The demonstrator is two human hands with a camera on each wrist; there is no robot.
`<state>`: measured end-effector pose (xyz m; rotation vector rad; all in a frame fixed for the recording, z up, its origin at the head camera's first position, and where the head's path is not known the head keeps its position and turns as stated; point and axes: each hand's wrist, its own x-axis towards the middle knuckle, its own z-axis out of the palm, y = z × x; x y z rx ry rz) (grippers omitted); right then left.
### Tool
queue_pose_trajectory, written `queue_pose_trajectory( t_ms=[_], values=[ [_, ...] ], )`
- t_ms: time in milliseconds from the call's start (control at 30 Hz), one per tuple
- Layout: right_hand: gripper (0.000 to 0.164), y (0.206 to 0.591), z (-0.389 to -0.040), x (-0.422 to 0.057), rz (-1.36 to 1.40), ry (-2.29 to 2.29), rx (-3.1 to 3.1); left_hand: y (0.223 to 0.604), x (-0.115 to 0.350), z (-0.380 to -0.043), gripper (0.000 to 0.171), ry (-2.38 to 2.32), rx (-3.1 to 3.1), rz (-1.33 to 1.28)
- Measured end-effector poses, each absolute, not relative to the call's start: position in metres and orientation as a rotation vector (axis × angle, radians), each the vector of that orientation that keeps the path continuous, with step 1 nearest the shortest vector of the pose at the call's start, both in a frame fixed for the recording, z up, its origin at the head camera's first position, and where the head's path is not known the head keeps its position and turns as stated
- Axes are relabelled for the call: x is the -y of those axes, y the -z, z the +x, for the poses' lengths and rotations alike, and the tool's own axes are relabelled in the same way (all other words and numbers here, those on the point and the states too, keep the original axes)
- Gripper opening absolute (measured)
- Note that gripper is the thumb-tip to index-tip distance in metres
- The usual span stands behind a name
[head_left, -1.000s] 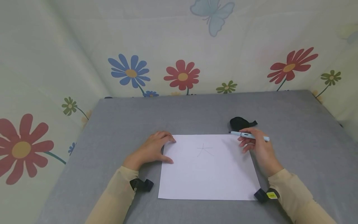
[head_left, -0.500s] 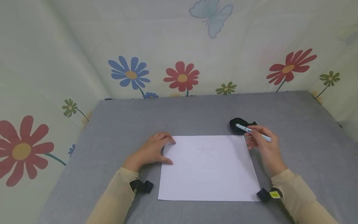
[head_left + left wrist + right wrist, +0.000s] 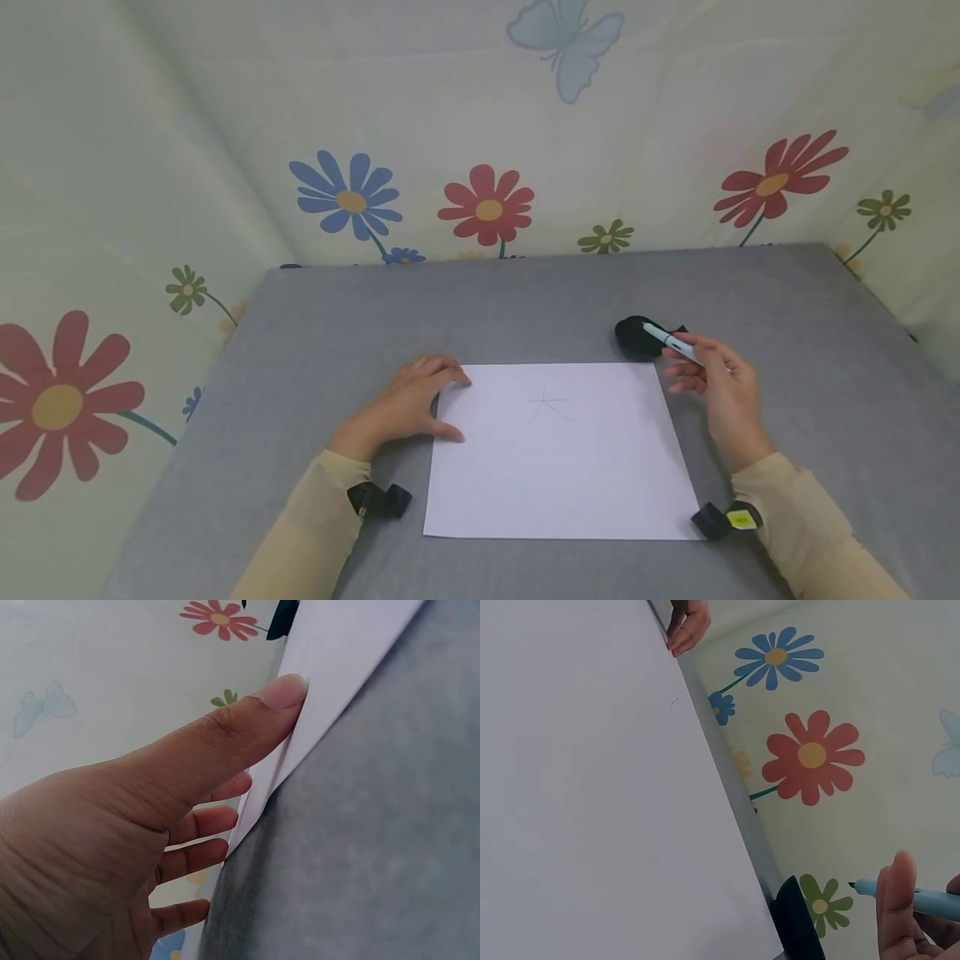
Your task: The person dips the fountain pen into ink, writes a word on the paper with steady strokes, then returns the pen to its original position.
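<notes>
A white sheet of paper (image 3: 562,483) lies on the grey table, with a few thin crossing strokes (image 3: 547,401) near its top. My left hand (image 3: 408,396) rests at the sheet's left edge, thumb and fingers spread on the margin. In the left wrist view the thumb (image 3: 262,709) touches the paper. My right hand (image 3: 727,400), just beyond the right edge, pinches a light blue pen (image 3: 675,342). The pen's dark tip (image 3: 853,885) shows uncapped in the right wrist view, off the paper; its rear end is partly hidden by the hand.
A black rounded object with a small tab (image 3: 636,340) lies at the sheet's top right corner, behind the pen. Grey cloth covers the table (image 3: 450,308). A curtain (image 3: 420,100) printed with flowers and a butterfly hangs behind and at the sides.
My right hand has moved right, off the paper's corner, carrying the pen, which now points up and left over the black object. The left hand has stayed in place.
</notes>
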<state>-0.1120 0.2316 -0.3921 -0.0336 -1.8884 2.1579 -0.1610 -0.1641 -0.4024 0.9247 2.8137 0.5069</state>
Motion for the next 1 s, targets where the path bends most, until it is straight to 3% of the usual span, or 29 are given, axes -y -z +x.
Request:
queue_pose_trajectory(
  t_ms=[300, 1000],
  values=[
    [0.015, 0.396, -0.113, -0.236, -0.124, -2.242, 1.786, 0.404, 0.164, -0.161, 0.073, -0.508, -2.818, 0.915],
    [0.012, 0.406, -0.121, -0.249, -0.442, -2.237, 1.825, 0.400, 0.164, -0.160, 0.072, -0.535, -2.802, 0.920]
  ],
)
